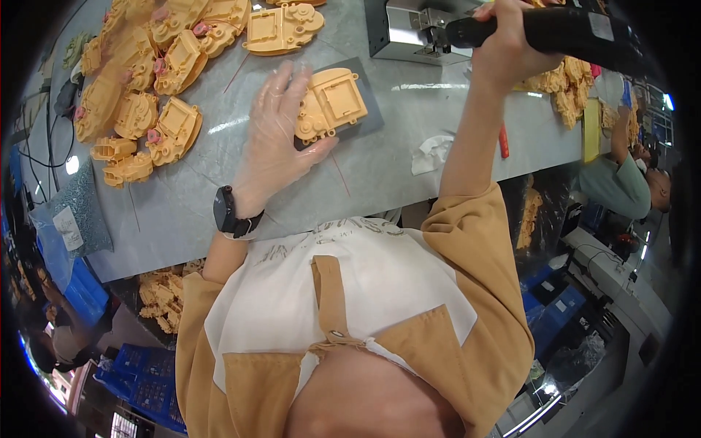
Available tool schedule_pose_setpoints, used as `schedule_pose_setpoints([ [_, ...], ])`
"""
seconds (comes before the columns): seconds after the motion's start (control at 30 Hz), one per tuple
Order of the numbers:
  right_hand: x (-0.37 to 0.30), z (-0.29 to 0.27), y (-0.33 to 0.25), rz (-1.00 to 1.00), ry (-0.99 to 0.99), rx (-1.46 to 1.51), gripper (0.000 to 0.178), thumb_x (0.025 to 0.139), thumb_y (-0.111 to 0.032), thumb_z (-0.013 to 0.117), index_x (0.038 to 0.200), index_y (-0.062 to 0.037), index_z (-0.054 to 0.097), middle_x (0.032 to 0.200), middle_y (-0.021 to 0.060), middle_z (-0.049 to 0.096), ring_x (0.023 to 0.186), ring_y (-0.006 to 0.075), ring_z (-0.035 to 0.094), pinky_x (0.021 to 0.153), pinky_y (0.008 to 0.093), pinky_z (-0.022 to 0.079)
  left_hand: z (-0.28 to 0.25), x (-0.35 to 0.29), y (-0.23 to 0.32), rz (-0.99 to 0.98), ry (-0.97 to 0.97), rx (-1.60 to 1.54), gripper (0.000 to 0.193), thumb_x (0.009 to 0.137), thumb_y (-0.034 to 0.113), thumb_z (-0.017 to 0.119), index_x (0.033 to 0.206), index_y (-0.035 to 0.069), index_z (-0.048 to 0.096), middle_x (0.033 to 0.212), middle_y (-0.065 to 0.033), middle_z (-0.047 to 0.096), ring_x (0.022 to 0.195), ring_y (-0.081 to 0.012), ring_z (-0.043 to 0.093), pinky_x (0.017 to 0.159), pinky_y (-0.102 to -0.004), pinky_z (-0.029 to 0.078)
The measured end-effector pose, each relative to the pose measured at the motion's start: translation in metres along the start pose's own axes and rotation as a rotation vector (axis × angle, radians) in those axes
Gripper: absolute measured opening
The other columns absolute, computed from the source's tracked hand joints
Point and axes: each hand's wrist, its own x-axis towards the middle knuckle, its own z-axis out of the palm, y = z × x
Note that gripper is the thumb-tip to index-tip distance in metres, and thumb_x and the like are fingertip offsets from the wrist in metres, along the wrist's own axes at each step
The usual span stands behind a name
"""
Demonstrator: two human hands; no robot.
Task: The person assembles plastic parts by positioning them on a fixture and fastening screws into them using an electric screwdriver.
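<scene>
Yellow housing (334,104) lies on the dark mat (371,111), held at its left side by your widely spread left hand (274,128); your right hand (507,45) is closed round a black tool (566,31). You seem to be readying it; the next move calls for steady aim. Lettering crosses your white garment (339,252); the tool's label (601,27) is unreadable.

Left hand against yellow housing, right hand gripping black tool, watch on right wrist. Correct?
Wrong side: the head view shows the watch on the left wrist. Left hand is against the yellow housing, right hand gripping the black tool.
</scene>
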Motion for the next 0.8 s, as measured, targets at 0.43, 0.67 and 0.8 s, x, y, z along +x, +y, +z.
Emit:
schedule_pose_setpoints([
  [0.43, -0.009, -0.014, -0.017, -0.102, -0.047, 0.242, 0.039, 0.071, 0.011, 0.057, 0.105, 0.0031, 0.040, 0.055, 0.0107, 0.055, 0.042, 0.0152, 0.051, 0.047, 0.0276, 0.048, 0.002, -0.005, -0.014, -0.007, -0.116, -0.069, 0.089, 0.064, 0.032, 0.077, 0.138, 0.016, 0.030, 0.138, -0.0186, 0.027, 0.125, -0.0363, 0.031, 0.103, -0.0517, 0.025],
  [0.67, -0.005, -0.002, 0.003, -0.036, -0.115, 0.147, 0.034, 0.070, 0.011, 0.060, 0.099, 0.0036, 0.043, 0.059, 0.0125, 0.057, 0.044, 0.0165, 0.053, 0.047, 0.0275, 0.047, 0.002, -0.006, -0.013, -0.023, -0.158, -0.053, 0.089, 0.067, 0.032, 0.075, 0.140, 0.019, 0.026, 0.139, -0.0174, 0.026, 0.131, -0.0331, 0.025, 0.104, -0.0583, 0.018],
  [0.8, -0.018, -0.010, 0.000, 0.041, -0.164, 0.036, 0.034, 0.071, 0.011, 0.059, 0.100, 0.0030, 0.044, 0.057, 0.0106, 0.056, 0.043, 0.0149, 0.052, 0.047, 0.0272, 0.046, 0.003, -0.003, -0.016, -0.028, -0.149, -0.052, 0.087, 0.068, 0.032, 0.074, 0.140, 0.020, 0.026, 0.139, -0.0176, 0.026, 0.131, -0.0331, 0.025, 0.103, -0.0589, 0.018],
])
